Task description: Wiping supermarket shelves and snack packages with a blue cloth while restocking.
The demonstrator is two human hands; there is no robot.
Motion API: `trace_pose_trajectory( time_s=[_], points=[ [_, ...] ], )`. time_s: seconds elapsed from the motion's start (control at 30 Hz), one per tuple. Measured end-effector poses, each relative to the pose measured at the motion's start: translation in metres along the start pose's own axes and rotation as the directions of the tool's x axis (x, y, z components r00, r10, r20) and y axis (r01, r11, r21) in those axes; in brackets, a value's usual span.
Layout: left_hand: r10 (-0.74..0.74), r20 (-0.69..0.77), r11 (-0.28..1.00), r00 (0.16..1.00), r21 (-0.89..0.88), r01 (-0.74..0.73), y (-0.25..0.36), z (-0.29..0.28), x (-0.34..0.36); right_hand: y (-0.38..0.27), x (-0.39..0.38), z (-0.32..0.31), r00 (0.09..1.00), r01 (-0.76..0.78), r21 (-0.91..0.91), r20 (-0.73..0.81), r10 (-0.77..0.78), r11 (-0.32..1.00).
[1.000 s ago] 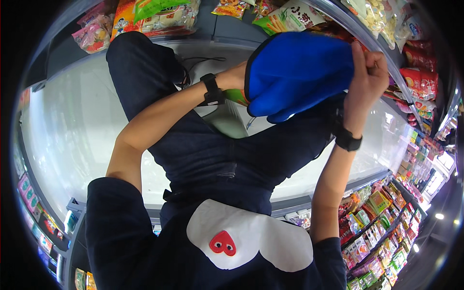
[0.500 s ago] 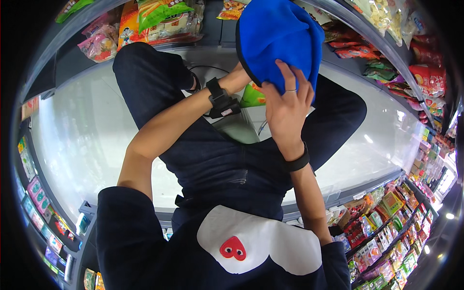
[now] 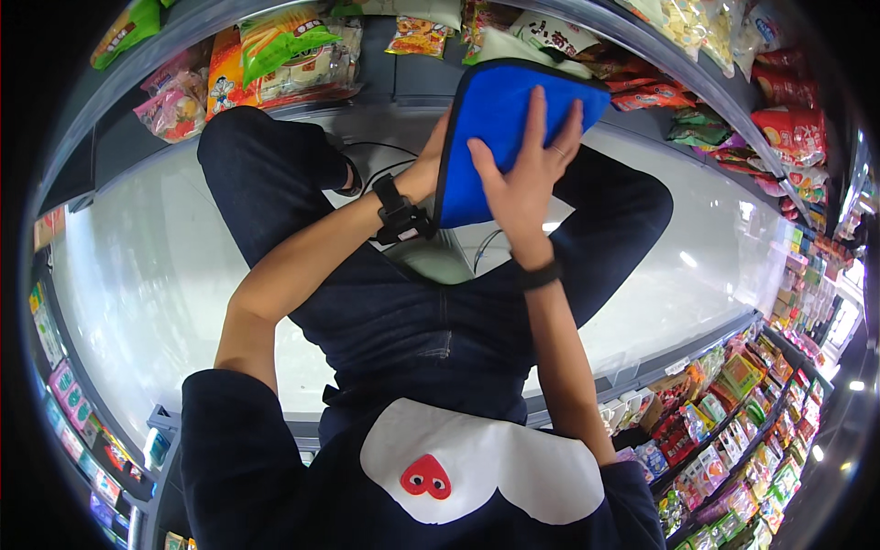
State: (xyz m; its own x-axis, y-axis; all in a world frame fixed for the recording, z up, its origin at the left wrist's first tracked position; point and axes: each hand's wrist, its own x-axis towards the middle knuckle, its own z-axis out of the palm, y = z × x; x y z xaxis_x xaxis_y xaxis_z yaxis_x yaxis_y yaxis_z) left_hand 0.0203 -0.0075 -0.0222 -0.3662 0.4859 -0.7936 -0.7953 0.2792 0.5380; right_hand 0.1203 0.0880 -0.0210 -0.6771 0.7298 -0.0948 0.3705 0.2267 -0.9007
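Observation:
A blue cloth (image 3: 484,110) with a black edge is stretched out almost flat in front of me, above my bent legs. My right hand (image 3: 527,188) lies on its front face, open, with fingers spread and thumb apart. A ring shows on one finger. My left hand (image 3: 431,170) reaches behind the cloth's left edge. Its fingers are hidden there, so their grip does not show. Black straps (image 3: 403,213) circle my left wrist, and a black band (image 3: 538,277) is on my right.
Snack bags (image 3: 293,55) line the shelf ahead, with red packages (image 3: 788,137) at the far right. A glossy white surface (image 3: 174,266) lies beneath my legs. A dark cable (image 3: 380,147) runs near my left foot. Racks of packets (image 3: 724,431) stand lower right.
The cloth has gone from bunched and draped to flatter, and hangs lower. My right hand has spread its curled fingers over it. The green package below the cloth is now out of sight.

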Motion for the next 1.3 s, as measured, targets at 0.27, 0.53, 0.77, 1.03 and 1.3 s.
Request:
trace_pose_trajectory(
  time_s=[0.27, 0.53, 0.77, 1.03, 1.3],
  points=[
    [0.066, -0.089, 0.96, 0.994, 0.278, -0.039, 0.008, 0.0, -0.009, -0.004, 0.018, 0.001, 0.995, 0.096, -0.123, 0.024, -0.094, 0.988],
    [0.303, 0.077, 0.66, 0.95, 0.702, -0.268, 0.011, -0.006, -0.005, 0.027, 0.034, -0.004, 0.939, -0.344, 0.419, 0.182, 0.294, 0.84],
    [0.396, 0.194, 0.767, 0.898, 0.467, -0.44, 0.009, -0.002, -0.011, 0.007, 0.023, -0.004, 0.916, -0.345, 0.419, -0.044, 0.399, 0.84],
    [0.208, 0.229, 0.799, 0.951, 0.522, -0.3, 0.04, 0.016, -0.01, 0.039, 0.06, -0.022, 0.924, -0.286, 0.737, 0.042, 0.38, 0.612],
    [0.159, 0.28, 0.924, 0.947, 0.294, -0.243, 0.069, 0.006, -0.013, 0.017, 0.063, -0.039, 0.61, -0.74, 0.672, 0.677, 0.412, -0.008]
  ],
)
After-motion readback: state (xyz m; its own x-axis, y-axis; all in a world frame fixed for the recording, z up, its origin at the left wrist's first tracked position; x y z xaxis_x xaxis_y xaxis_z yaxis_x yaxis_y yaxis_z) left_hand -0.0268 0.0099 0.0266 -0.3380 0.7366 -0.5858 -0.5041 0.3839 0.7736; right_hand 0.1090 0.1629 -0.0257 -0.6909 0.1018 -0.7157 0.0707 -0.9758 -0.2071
